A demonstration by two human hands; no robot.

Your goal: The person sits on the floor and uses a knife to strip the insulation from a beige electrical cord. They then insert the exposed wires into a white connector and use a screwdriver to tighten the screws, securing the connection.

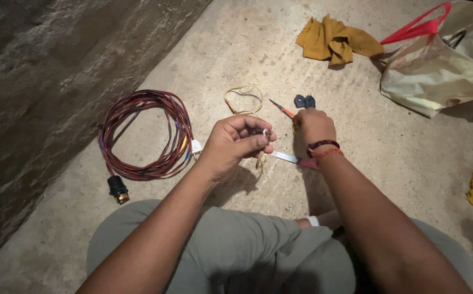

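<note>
Left hand (235, 142) is pinching thin pale wire ends (262, 147), lifting them for access; right hand (312, 125) is closing around blue-handled pliers (304, 101) on the grey concrete floor (400, 163).

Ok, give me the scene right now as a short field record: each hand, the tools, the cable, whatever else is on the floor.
left hand: grip closed on a small wire end, held above the floor
right hand: down at the floor by the blue-handled pliers; what it grips is hidden
screwdriver: orange handle, beside the right hand
blade: flat metal, under the right wrist
cable coil: red, with white plug and black lamp holder
wire loop: pale, beyond the hands
cloth: mustard, crumpled
bag: red handles
</note>
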